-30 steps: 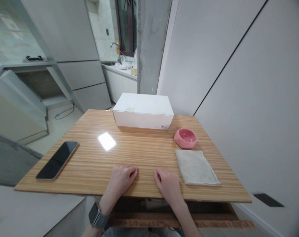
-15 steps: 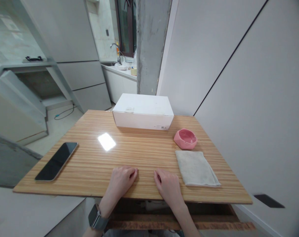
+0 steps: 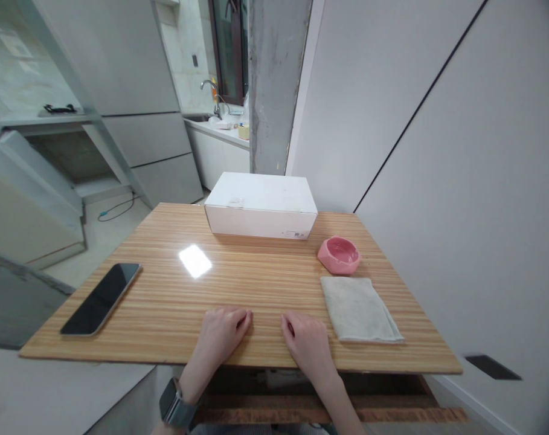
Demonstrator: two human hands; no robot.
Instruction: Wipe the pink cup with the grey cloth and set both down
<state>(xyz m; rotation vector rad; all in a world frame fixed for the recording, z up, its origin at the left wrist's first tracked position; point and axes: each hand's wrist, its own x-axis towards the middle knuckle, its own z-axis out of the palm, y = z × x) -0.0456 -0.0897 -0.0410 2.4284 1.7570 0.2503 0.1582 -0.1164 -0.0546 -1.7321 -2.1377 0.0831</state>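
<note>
My left hand (image 3: 220, 333) and my right hand (image 3: 307, 339) rest side by side on the near edge of the wooden table (image 3: 256, 284), fingers curled loosely, holding nothing. A folded grey cloth (image 3: 358, 308) lies just right of my right hand. Behind the cloth sits a small pink bowl (image 3: 339, 254). A closed white box (image 3: 261, 205) stands at the table's far side. A black phone (image 3: 102, 289) lies face up near the left edge, well left of my left hand. I wear a watch (image 3: 177, 406) on the left wrist.
A white wall (image 3: 459, 181) runs close along the table's right side. A concrete pillar (image 3: 274, 84) rises behind the box. A kitchen counter with a sink tap (image 3: 211, 90) lies beyond. Grey cabinets (image 3: 133, 90) and a low shelf stand at the left.
Both hands stay in place on the table. The view has shifted slightly, nothing on the table has moved.
</note>
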